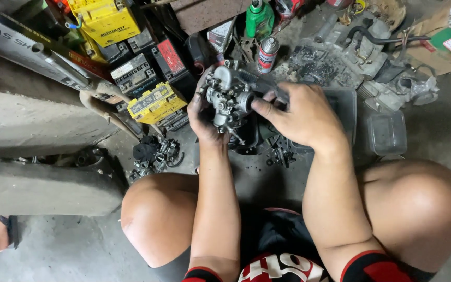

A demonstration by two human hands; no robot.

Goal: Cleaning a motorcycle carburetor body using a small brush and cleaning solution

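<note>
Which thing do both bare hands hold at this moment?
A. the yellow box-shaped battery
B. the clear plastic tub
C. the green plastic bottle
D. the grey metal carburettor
D: the left hand cups the grey metal carburettor from behind, and the right hand pinches its side with the fingertips.

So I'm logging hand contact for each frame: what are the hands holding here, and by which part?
Both hold a grey metal carburetor. The left hand cups its body from below and behind; the right hand pinches a round fitting on its side with its fingertips.
</note>
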